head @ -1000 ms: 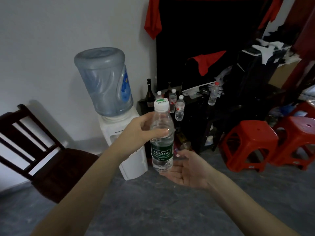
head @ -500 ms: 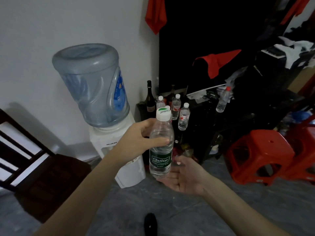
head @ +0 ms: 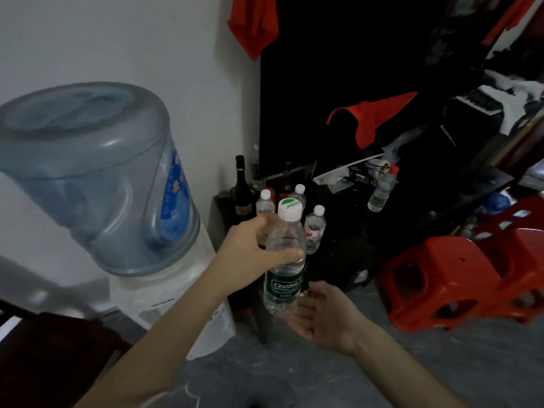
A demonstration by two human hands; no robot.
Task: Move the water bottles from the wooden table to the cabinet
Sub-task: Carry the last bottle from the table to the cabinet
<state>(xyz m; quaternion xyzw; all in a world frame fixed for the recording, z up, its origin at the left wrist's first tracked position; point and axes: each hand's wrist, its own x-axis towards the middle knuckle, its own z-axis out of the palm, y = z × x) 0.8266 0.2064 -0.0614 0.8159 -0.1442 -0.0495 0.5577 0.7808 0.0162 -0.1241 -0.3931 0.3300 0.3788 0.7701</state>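
Note:
My left hand (head: 250, 257) grips the upper half of a clear water bottle (head: 284, 269) with a white cap and a green label, held upright in mid-air. My right hand (head: 321, 316) lies palm up with fingers apart just under the bottle's base; whether it touches is unclear. Straight ahead stands a low dark cabinet (head: 219, 210) with three small water bottles (head: 314, 231) on top, next to a dark wine bottle (head: 242, 187). Another small bottle with a red cap (head: 382, 189) leans further right on the dark clutter.
A water dispenser with a large blue jug (head: 97, 178) stands at the left against the white wall. Red plastic stools (head: 441, 278) sit on the grey floor at the right. A dark wooden chair (head: 44, 357) is at the lower left. Red cloth (head: 371, 116) lies over dark furniture behind.
I have come closer to the cabinet and dispenser, which now look larger. The bottle stays in my left hand, with my right hand still held under it.

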